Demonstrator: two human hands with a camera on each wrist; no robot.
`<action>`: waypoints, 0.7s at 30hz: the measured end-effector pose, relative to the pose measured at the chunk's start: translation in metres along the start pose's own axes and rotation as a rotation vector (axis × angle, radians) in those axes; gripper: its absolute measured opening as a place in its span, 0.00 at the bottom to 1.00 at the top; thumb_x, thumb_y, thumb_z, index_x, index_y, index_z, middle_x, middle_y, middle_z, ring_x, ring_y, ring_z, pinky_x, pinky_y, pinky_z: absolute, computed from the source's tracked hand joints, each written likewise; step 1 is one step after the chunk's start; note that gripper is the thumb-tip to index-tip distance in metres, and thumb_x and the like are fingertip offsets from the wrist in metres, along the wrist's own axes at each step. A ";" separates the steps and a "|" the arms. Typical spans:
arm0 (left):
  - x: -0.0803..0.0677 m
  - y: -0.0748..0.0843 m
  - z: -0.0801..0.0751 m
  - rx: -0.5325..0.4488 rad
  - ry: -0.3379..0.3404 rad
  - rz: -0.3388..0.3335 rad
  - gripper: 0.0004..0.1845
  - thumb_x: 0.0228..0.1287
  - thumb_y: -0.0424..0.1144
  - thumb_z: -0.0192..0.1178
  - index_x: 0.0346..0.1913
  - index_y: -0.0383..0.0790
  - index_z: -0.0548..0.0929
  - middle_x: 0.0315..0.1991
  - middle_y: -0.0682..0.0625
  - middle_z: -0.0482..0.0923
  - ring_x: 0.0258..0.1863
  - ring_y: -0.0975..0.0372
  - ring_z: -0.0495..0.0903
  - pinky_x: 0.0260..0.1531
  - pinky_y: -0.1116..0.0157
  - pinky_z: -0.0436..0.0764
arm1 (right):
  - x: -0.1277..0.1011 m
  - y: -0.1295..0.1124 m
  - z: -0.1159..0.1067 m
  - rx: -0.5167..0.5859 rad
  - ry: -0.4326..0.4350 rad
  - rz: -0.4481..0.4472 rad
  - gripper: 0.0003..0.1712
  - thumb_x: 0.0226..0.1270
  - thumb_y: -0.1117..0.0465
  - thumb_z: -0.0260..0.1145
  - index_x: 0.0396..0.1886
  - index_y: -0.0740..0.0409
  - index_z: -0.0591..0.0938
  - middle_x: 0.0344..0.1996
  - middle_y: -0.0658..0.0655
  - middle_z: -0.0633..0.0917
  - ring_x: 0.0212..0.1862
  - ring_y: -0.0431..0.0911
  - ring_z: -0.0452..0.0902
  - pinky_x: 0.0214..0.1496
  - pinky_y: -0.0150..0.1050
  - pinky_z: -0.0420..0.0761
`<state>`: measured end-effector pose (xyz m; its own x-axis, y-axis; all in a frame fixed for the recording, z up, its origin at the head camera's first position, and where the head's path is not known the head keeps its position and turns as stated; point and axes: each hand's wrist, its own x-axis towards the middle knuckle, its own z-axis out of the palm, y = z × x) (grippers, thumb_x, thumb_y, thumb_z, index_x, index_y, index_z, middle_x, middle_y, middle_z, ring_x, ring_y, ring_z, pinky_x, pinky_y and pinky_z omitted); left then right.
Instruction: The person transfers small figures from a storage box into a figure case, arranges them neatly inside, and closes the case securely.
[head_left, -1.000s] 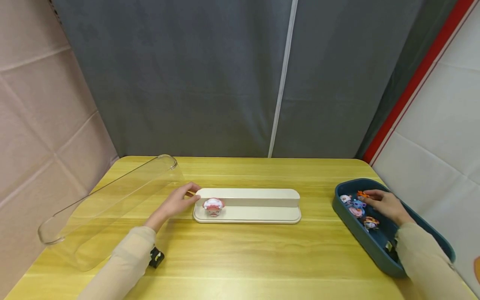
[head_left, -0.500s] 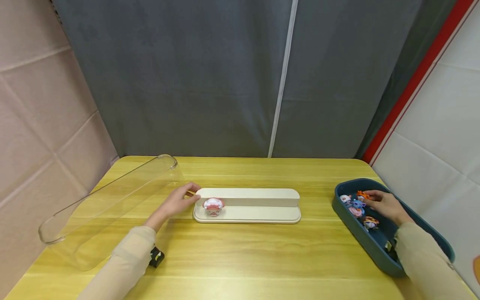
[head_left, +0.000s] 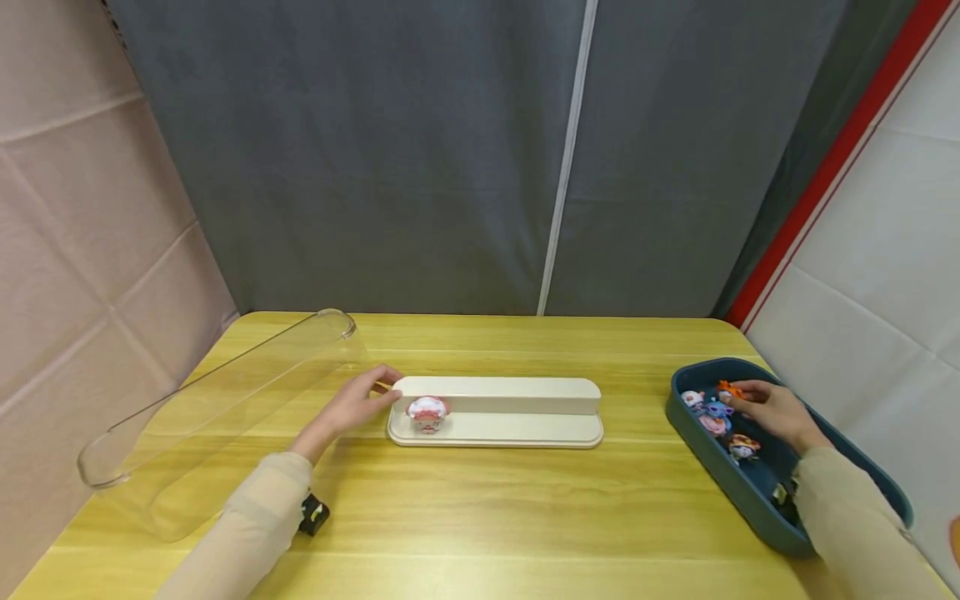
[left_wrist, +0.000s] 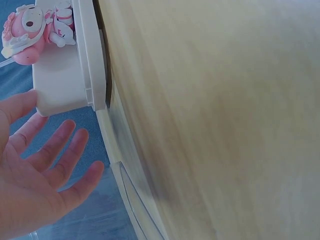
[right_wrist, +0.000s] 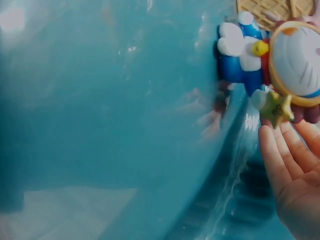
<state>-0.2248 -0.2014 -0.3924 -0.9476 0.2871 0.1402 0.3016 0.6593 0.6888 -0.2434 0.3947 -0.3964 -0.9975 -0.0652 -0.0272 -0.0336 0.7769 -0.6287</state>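
My left hand (head_left: 358, 403) lies on the table with straight fingers, its fingertips touching the left end of a white stepped base (head_left: 517, 395). In the left wrist view the left hand (left_wrist: 47, 167) is spread flat beside the base's end (left_wrist: 60, 87). A pink figurine (head_left: 427, 412) (left_wrist: 31, 29) stands on the base's lower step, just right of that hand. My right hand (head_left: 765, 406) reaches into a teal tray (head_left: 705, 462) among several small figurines. Its straight fingers (right_wrist: 286, 167) touch a blue and white figurine (right_wrist: 272, 57); no grip shows.
A long clear cover (head_left: 217, 408) lies at the left on the yellow wooden table (head_left: 487, 517), close to my left forearm. The teal tray sits at the table's right edge. Grey curtains hang behind the table's far edge.
My right hand's fingers have shifted slightly among the figurines in the tray. The left hand, the base and the pink figurine have not moved.
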 end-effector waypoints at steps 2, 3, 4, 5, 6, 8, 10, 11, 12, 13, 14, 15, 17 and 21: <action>0.000 0.000 0.000 0.001 0.001 0.001 0.13 0.62 0.36 0.54 0.47 0.33 0.73 0.45 0.41 0.73 0.44 0.49 0.73 0.45 0.53 0.72 | 0.000 0.000 -0.001 0.006 0.006 0.007 0.36 0.62 0.47 0.56 0.51 0.78 0.66 0.38 0.69 0.77 0.32 0.47 0.75 0.30 0.32 0.75; 0.000 0.000 0.000 0.001 0.000 0.001 0.13 0.62 0.36 0.54 0.47 0.33 0.73 0.45 0.41 0.73 0.44 0.49 0.73 0.45 0.54 0.72 | 0.000 -0.001 -0.001 0.009 0.007 0.008 0.36 0.62 0.47 0.56 0.51 0.78 0.66 0.38 0.69 0.77 0.32 0.47 0.74 0.29 0.32 0.75; 0.000 0.000 0.000 0.003 -0.001 0.001 0.13 0.62 0.36 0.54 0.47 0.34 0.73 0.45 0.41 0.73 0.44 0.50 0.73 0.45 0.54 0.72 | 0.000 -0.001 -0.002 0.011 0.008 0.006 0.35 0.62 0.47 0.56 0.51 0.78 0.66 0.38 0.69 0.77 0.32 0.47 0.74 0.29 0.31 0.75; 0.001 0.000 0.001 0.002 -0.001 0.001 0.13 0.62 0.36 0.54 0.47 0.34 0.73 0.45 0.42 0.73 0.44 0.50 0.73 0.44 0.54 0.72 | -0.001 -0.001 -0.002 0.017 0.007 0.006 0.35 0.62 0.47 0.57 0.51 0.78 0.66 0.38 0.68 0.77 0.32 0.46 0.74 0.30 0.31 0.75; 0.001 0.000 0.001 0.002 -0.002 0.001 0.13 0.62 0.36 0.54 0.47 0.34 0.73 0.45 0.42 0.73 0.44 0.50 0.73 0.44 0.54 0.72 | -0.001 -0.001 -0.003 0.018 0.005 0.006 0.35 0.62 0.47 0.57 0.51 0.78 0.66 0.38 0.68 0.77 0.32 0.46 0.73 0.30 0.31 0.75; 0.001 0.000 0.001 0.002 -0.005 0.003 0.13 0.62 0.36 0.54 0.47 0.34 0.73 0.45 0.42 0.73 0.44 0.50 0.73 0.44 0.54 0.72 | -0.001 -0.002 -0.005 0.021 0.004 0.003 0.35 0.62 0.48 0.57 0.51 0.77 0.66 0.39 0.67 0.77 0.33 0.46 0.73 0.30 0.31 0.75; 0.001 0.000 0.001 0.000 -0.006 0.004 0.13 0.62 0.37 0.54 0.47 0.34 0.73 0.45 0.42 0.73 0.44 0.50 0.73 0.44 0.54 0.72 | -0.002 -0.004 -0.008 0.015 0.002 -0.005 0.34 0.62 0.48 0.56 0.52 0.77 0.66 0.39 0.67 0.76 0.33 0.46 0.73 0.32 0.32 0.74; 0.001 0.000 0.001 -0.002 -0.006 0.005 0.13 0.62 0.36 0.54 0.47 0.34 0.73 0.45 0.42 0.73 0.44 0.50 0.73 0.44 0.54 0.72 | -0.002 -0.005 -0.010 0.013 0.001 -0.008 0.34 0.62 0.48 0.56 0.52 0.76 0.66 0.39 0.67 0.76 0.34 0.47 0.72 0.33 0.33 0.74; 0.001 0.000 0.001 -0.003 -0.007 0.006 0.13 0.62 0.36 0.54 0.47 0.34 0.73 0.45 0.42 0.73 0.44 0.50 0.73 0.44 0.54 0.72 | -0.002 -0.006 -0.011 0.004 0.004 -0.010 0.35 0.62 0.47 0.56 0.52 0.76 0.66 0.39 0.67 0.76 0.34 0.47 0.72 0.33 0.33 0.73; 0.001 0.000 0.001 -0.004 -0.007 0.006 0.13 0.62 0.36 0.54 0.47 0.34 0.73 0.45 0.42 0.73 0.44 0.50 0.73 0.44 0.54 0.72 | -0.002 -0.006 -0.012 0.000 0.016 -0.002 0.34 0.62 0.47 0.56 0.52 0.75 0.67 0.38 0.65 0.77 0.34 0.47 0.72 0.32 0.34 0.73; 0.001 0.000 0.001 -0.003 -0.007 0.006 0.13 0.62 0.36 0.54 0.47 0.34 0.73 0.45 0.42 0.73 0.44 0.50 0.73 0.44 0.54 0.72 | -0.003 -0.007 -0.014 -0.008 0.023 -0.008 0.34 0.62 0.47 0.56 0.51 0.75 0.67 0.37 0.65 0.77 0.34 0.47 0.72 0.32 0.34 0.73; 0.001 0.000 0.001 -0.004 -0.008 0.006 0.13 0.62 0.36 0.54 0.47 0.34 0.73 0.45 0.42 0.73 0.44 0.50 0.73 0.44 0.54 0.72 | -0.003 -0.009 -0.015 -0.014 0.030 -0.015 0.34 0.62 0.47 0.56 0.51 0.75 0.68 0.37 0.65 0.77 0.33 0.47 0.72 0.32 0.34 0.73; 0.001 0.001 0.001 -0.003 -0.009 0.005 0.13 0.62 0.36 0.54 0.47 0.34 0.73 0.45 0.41 0.73 0.44 0.49 0.72 0.44 0.54 0.72 | -0.005 -0.011 -0.018 -0.021 0.048 -0.028 0.33 0.62 0.47 0.57 0.51 0.75 0.68 0.37 0.66 0.77 0.33 0.46 0.71 0.31 0.32 0.73; 0.001 0.001 0.000 -0.005 -0.008 0.008 0.13 0.62 0.36 0.54 0.47 0.33 0.73 0.45 0.41 0.73 0.44 0.49 0.72 0.45 0.53 0.72 | -0.008 -0.017 -0.024 -0.060 0.090 -0.065 0.32 0.61 0.48 0.58 0.49 0.74 0.70 0.38 0.70 0.77 0.33 0.44 0.71 0.29 0.30 0.72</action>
<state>-0.2255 -0.1999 -0.3916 -0.9443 0.2979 0.1397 0.3084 0.6533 0.6914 -0.2363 0.3969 -0.3663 -0.9946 -0.0616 0.0838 -0.0989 0.8091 -0.5794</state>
